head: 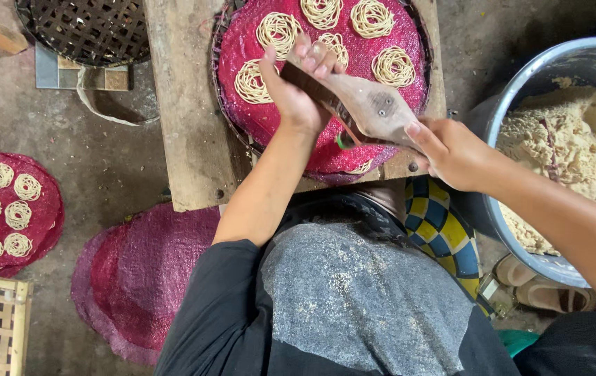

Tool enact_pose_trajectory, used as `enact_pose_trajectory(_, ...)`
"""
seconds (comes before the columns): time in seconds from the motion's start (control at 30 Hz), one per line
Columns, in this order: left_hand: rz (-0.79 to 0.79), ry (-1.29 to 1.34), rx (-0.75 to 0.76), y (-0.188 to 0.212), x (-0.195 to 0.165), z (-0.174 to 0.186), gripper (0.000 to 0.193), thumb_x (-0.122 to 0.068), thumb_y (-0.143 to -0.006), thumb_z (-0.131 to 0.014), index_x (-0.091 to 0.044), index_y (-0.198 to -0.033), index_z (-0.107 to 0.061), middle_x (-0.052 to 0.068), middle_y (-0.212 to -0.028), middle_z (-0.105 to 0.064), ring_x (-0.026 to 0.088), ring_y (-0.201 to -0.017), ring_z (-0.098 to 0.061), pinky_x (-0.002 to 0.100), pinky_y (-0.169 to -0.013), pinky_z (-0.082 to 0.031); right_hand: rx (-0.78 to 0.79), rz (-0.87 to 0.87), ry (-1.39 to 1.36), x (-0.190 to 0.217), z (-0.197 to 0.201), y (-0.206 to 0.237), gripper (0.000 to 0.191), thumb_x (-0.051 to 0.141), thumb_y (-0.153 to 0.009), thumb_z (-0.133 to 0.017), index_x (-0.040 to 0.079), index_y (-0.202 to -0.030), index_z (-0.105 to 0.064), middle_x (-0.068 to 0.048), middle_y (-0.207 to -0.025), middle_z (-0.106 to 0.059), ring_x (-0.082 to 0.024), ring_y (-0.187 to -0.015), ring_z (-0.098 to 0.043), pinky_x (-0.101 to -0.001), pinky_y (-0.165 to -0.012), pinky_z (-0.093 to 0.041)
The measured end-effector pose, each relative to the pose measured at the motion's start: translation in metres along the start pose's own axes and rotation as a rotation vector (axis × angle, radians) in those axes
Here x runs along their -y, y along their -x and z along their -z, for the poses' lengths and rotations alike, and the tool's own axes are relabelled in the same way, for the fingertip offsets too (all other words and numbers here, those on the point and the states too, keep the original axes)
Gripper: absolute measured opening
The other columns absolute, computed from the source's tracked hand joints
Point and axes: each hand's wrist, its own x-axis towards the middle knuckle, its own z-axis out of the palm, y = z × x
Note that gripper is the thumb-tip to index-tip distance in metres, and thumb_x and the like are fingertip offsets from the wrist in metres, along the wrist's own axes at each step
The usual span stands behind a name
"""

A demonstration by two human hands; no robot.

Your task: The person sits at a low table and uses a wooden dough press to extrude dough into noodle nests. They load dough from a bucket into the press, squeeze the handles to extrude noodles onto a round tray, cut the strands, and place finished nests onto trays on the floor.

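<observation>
Pressing noodle coils onto the pink mesh tray.

Head view: left hand [296, 90] clamps the wooden press [360, 104] over the round tray [242, 42]; right hand [451, 150] grips its handle end. Best to squeeze evenly and circle slowly, keeping each coil [393, 66] apart from its neighbours.

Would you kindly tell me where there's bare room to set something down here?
The wooden table is bare left of the round tray. The floor is bare between the pink mats and table. The tray is crowded with noodle coils and both hands.
</observation>
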Motion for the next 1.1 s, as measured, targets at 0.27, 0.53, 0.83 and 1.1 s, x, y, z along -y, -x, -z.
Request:
enact_pose_trajectory(0.27, -0.043, 0.039, 0.009, -0.016, 0.022, -0.015, 0.049, -0.055, -0.102, -0.03, -0.017, -0.071, -0.042, -0.006, -0.057, -0.034, 0.012, -0.052, -0.034, 0.032, -0.064, -0.039, -0.093, -0.07, 0.2, 0.008, 0.016, 0.011, 0.061, 0.052, -0.11, -0.028, 0.007, -0.142, -0.057, -0.015, -0.085, -0.071, -0.023, -0.074, -0.066, -0.0416, -0.073, -0.055)
enact_pose_trajectory(0.53, -0.017, 0.004, -0.306, 0.007, 0.02, -0.03, 0.043, -0.048, -0.095, -0.027, -0.017, -0.067, -0.037, -0.003, -0.056, -0.031, 0.014, -0.053, -0.03, 0.035, -0.062, -0.036, 0.008, -0.271, 0.134, 0.004, 0.018, 0.017, 0.051, 0.047, -0.111, -0.032, 0.017, -0.149, -0.05, -0.014, -0.08, -0.068, -0.03, -0.073, -0.068, -0.0499, -0.071, -0.059)
enact_pose_trajectory(0.83, 0.222, -0.131, 0.066, -0.015, 0.003, -0.009, 0.054, -0.046, -0.102, -0.019, -0.006, -0.095, -0.054, 0.013, -0.094, -0.055, 0.022, -0.082, -0.053, 0.04, -0.09, -0.049, -0.163, 0.132, 0.036, -0.029, 0.022, -0.009, 0.051, 0.041, -0.112, -0.04, -0.003, -0.111, -0.065, -0.011, -0.074, -0.063, -0.024, -0.068, -0.06, -0.043, -0.064, -0.05)
enact_pose_trajectory(1.1, 0.712, -1.15, -0.13, 0.012, 0.007, 0.021, 0.095, -0.073, -0.097, -0.003, -0.005, -0.159, -0.026, 0.021, -0.135, -0.068, 0.009, -0.051, -0.032, 0.027, -0.05, -0.03, -0.188, 0.176, -0.07, -0.045, 0.017, -0.013, 0.052, 0.043, -0.107, -0.041, 0.001, -0.132, -0.06, -0.008, -0.068, -0.06, -0.017, -0.06, -0.056, -0.038, -0.057, -0.046)
